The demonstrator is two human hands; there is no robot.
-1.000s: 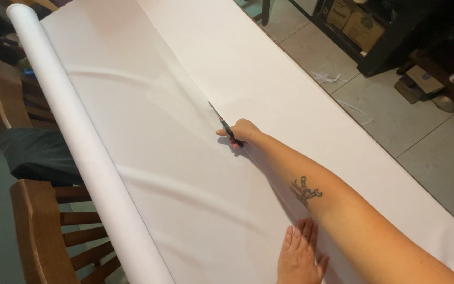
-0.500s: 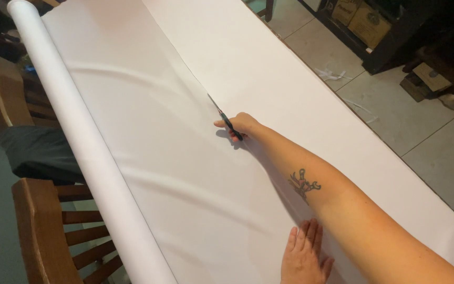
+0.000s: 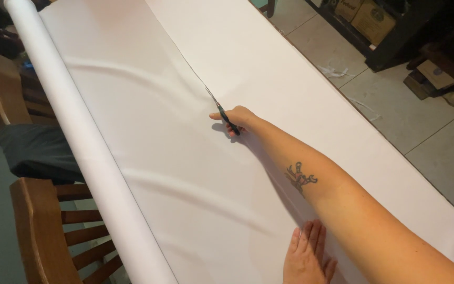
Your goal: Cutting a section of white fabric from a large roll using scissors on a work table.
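Right hand [image 3: 238, 119] closed around scissors [image 3: 222, 113], blades in the white sheet [image 3: 158, 158] mid-table, far from the roll [image 3: 80, 142] along its left edge. Left hand [image 3: 307, 256] lies flat, open, near the table's near edge. Risk: loose ripples between the hands may make the cut wander.

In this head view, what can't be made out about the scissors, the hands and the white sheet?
- Scissors: handles hidden inside the right hand; the grip on them cannot be seen.
- Left hand: wrist cut off by the bottom edge; lies flat on the white sheet.
- Roll: both ends run out of frame.
- Table: fully covered by the sheet.
- Wooden chairs: seats hidden behind the roll.
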